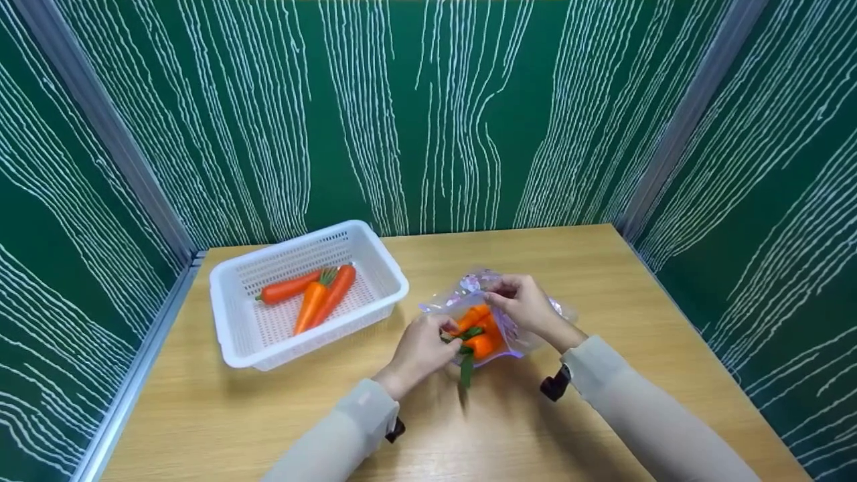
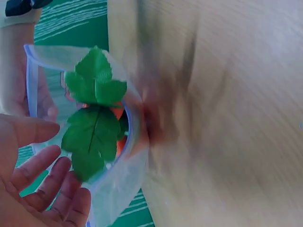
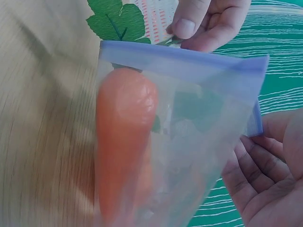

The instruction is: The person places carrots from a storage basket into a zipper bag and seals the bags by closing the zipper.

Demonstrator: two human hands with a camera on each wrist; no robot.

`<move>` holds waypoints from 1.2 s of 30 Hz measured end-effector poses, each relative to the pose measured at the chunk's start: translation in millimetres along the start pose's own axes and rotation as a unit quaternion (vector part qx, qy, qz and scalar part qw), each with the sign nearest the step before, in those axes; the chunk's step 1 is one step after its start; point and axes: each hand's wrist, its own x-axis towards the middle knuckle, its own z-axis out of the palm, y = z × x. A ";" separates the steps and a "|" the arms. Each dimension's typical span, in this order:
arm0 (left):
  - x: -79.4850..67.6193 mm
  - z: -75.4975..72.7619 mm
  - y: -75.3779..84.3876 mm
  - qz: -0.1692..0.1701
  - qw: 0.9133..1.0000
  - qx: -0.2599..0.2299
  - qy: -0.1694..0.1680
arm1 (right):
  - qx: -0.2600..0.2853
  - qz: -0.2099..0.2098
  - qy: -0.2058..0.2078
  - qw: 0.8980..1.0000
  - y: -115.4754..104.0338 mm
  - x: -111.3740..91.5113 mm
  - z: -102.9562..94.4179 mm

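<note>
A clear zip bag (image 1: 519, 335) with a purple seal strip lies on the table with its mouth spread apart. Inside are orange carrots (image 1: 483, 345), one seen through the plastic (image 3: 125, 123) in the right wrist view. Green carrot leaves (image 2: 92, 135) stick out over the rim. My left hand (image 1: 426, 348) is at the mouth's left side, its thumb and finger pinching the edge of the leaves; the left wrist view shows its other fingers loosely bent. My right hand (image 1: 525, 304) pinches the far right part of the rim, with its remaining fingers (image 3: 255, 165) loosely curled.
Left of the bag stands a white plastic basket (image 1: 395, 289) with 3 carrots (image 1: 340, 289) lying in it. The wooden table (image 1: 321, 415) ends at green walls (image 1: 415, 120) with white wavy lines at the back and sides.
</note>
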 end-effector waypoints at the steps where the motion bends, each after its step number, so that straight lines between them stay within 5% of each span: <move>1: -0.1 -1.8 -0.9 0.003 1.000 0.001 0.007 | 0.000 -0.001 0.001 1.000 -0.3 0.1 0.0; 5: -0.7 -7.3 -4.1 0.004 1.000 0.007 0.022 | 0.002 0.003 0.005 1.000 -1.1 -0.1 0.1; 9: -2.6 -6.7 -7.0 -0.008 1.000 -0.004 -0.011 | 0.001 0.005 0.005 1.000 -1.8 0.0 0.4; 15: -3.3 5.1 -10.3 -0.029 0.996 -0.041 -0.072 | -0.001 0.013 0.001 1.000 -2.1 0.8 0.6; 36: 11.0 35.0 4.3 -0.040 0.991 -0.053 -0.117 | 0.007 -0.017 0.012 1.000 -3.3 1.2 6.0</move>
